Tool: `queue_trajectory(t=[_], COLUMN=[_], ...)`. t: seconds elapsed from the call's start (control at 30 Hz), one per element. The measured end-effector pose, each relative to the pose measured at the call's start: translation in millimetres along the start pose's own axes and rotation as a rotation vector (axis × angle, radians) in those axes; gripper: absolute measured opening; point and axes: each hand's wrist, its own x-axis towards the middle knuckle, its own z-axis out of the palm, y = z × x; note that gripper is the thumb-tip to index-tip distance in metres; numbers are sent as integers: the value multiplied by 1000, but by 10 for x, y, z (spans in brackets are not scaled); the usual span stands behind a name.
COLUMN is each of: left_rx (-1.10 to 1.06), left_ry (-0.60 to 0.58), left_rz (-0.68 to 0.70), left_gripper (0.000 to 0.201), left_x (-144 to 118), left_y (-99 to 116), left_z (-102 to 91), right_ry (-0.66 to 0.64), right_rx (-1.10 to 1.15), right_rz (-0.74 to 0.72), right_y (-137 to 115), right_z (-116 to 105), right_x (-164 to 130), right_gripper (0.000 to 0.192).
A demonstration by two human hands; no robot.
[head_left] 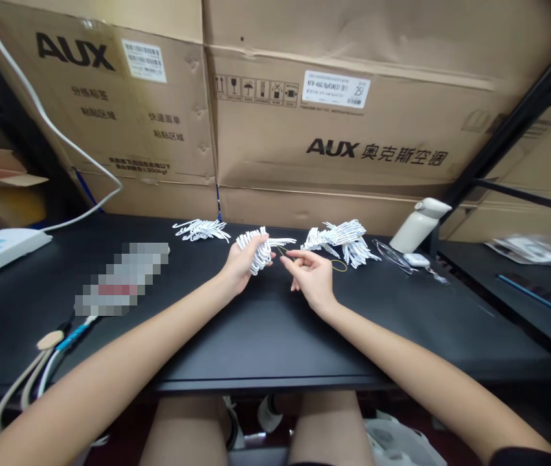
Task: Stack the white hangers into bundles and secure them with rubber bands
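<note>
Hangers (pixel 259 249), bunched, gripped in left hand (pixel 243 264); rubber band (pixel 304 255) pinched by right hand (pixel 310 275) just right of them, stretching toward the bundle.

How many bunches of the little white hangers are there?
3: one bunch in the left hand at, one lying far left on the table, one pile on the right.

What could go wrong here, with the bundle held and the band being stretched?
The rubber band pinched by the right hand might slip and snap back. The left hand grips the bundle of white hangers at one end only, so pieces could fan out or drop onto the black table.
</note>
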Motion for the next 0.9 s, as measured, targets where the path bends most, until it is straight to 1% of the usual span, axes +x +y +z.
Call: queue_trajectory(t=[0.07, 0.13, 0.2, 0.3, 0.4, 0.43, 0.53, 0.6, 0.73, 0.8, 0.9], left_rx=[9, 23, 39, 75, 123, 132, 118, 103, 140, 117, 51], left_ry=[-1, 2, 11, 13, -2, -5, -3, -16, -56, -78, -116], left_rz=[6, 21, 46, 111, 162, 167, 150, 126, 112, 79, 3], left_gripper=[22, 23, 26, 29, 30, 30, 29, 29, 29, 29, 29], left_x=[-3, 4, 20, 44, 56, 59, 69, 75, 69, 57, 36], left_y=[2, -14, -46, -104, -138, -140, -137, -140, -153, -142, -99], left_z=[3, -2, -15, -46, -72, -78, -85, -83, -74, -68, -62], right_ry=[8, -16, -66, -184, -304, -317, -289, -311, -435, -463, -469], right_rx=[14, 22, 37, 59, 54, 43, -14, -46, -35, 1, 97], right_rz=[2, 10, 3, -34, -97, -131, -246, -290, -263, -228, -164], right_y=[-22, -44, -66, -95, -118, -124, -131, -124, -88, -72, -60], right_z=[11, 29, 57, 101, 111, 103, 65, 42, 31, 37, 52], right_x=[-15, -42, -87, -169, -226, -234, -225, -210, -192, -187, -179], right_gripper=[26, 25, 24, 23, 19, 16, 10, 8, 7, 9, 15])
